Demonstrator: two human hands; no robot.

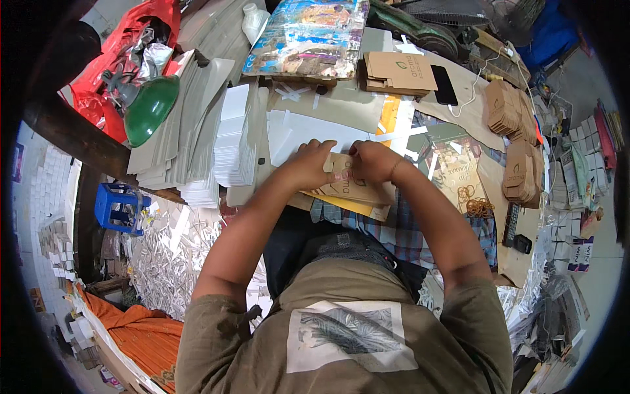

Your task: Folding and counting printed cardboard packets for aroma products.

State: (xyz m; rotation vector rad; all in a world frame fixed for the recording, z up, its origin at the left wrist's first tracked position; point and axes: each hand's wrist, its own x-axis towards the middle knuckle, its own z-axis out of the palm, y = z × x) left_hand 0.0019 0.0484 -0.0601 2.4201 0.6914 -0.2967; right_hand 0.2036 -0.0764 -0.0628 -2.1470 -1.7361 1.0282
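Note:
A printed brown paper bag [367, 190] lies flat in front of me, over yellow sheets at the table's near edge. My left hand [307, 164] holds its left side, the thumb pressed on its face. At the bag's upper edge, my right hand [375, 161] is closed in a pinch on the paper. The fingers hide part of that edge. White paper [282, 131] lies just beyond my left hand. A stack of similar brown bags [400, 71] rests farther back, beside a black phone [445, 85].
Stacked white cards [235, 138] and grey board sheets [187, 111] stand at left, near a green lamp shade [151, 111]. Bundled brown bags [522, 171], rubber bands [479, 207] and a remote [510, 223] lie at right. Paper scraps [170, 262] cover the floor beside a blue stool [119, 209].

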